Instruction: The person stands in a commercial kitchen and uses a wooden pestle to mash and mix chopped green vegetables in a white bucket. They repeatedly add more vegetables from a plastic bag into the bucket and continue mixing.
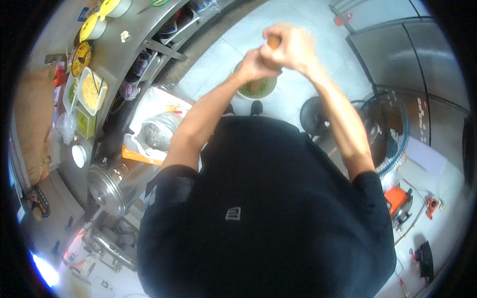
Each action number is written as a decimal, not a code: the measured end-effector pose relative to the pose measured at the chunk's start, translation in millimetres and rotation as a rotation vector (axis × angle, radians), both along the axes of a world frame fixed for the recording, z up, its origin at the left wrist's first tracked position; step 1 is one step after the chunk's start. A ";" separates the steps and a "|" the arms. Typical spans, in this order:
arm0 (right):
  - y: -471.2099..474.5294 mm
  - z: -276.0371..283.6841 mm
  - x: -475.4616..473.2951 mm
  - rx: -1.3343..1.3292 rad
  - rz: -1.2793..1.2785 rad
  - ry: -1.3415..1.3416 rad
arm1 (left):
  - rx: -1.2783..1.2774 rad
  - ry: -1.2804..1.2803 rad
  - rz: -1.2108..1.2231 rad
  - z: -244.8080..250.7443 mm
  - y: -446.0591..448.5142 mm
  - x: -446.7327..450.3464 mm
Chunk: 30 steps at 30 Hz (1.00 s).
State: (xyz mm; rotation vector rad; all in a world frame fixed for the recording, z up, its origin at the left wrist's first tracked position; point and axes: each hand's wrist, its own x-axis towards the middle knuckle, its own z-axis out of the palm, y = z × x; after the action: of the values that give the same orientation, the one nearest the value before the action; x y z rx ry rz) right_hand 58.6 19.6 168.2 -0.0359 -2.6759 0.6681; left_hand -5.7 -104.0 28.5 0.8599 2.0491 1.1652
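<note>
Both of my hands grip a thick wooden pestle, one above the other. My left hand is wrapped around its shaft, over the bowl. Higher up, my right hand closes around the pestle near its top end, slightly blurred. The pestle's lower end rests among chopped green leaves inside a round, pale bowl or bucket on the tiled floor, just beyond my shoes. My hands and forearms hide part of the rim.
Left stands a steel counter with yellow-lidded pots and food trays. Beside me are a lined box and a lidded steel pot. A dark round pan or bowl and a floor fan stand right.
</note>
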 end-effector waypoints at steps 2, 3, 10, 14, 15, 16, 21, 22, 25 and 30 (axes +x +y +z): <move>9.6 40.9 -9.1 -0.008 0.022 0.033 | 0.014 0.064 0.031 45.5 -2.5 0.5; 4.8 71.2 -1.9 -0.022 0.016 0.056 | 0.045 0.102 0.033 71.9 -5.8 2.7; 9.5 -13.5 18.0 -0.100 -0.085 0.009 | -0.039 0.034 -0.042 13.4 -0.7 7.8; 9.9 54.5 14.4 -0.064 0.004 0.175 | 0.060 0.084 0.038 79.7 -8.9 13.0; 4.3 60.4 15.4 -0.058 0.022 0.223 | 0.130 0.110 0.063 79.0 -14.2 14.1; -0.4 61.6 13.1 -0.052 0.041 0.270 | 0.201 0.135 0.090 75.6 -18.9 13.0; -1.4 -28.9 -4.2 -0.026 -0.004 0.192 | -0.006 0.099 0.059 10.4 -11.9 -2.7; 0.4 -12.8 -3.6 -0.031 0.024 0.201 | 0.041 0.108 0.096 14.8 -14.5 1.8; -6.6 53.5 -14.6 -0.002 0.081 0.275 | 0.295 0.164 0.202 66.0 -21.3 -2.2; -37.7 -38.9 -23.6 0.021 0.116 0.181 | 0.357 0.118 0.309 -45.6 -37.7 -2.8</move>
State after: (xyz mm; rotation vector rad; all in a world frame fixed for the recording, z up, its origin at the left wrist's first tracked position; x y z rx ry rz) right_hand 35.0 -18.1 129.3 0.1782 -2.5251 0.6453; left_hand -8.5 -141.7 -17.1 0.8068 2.1577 1.7253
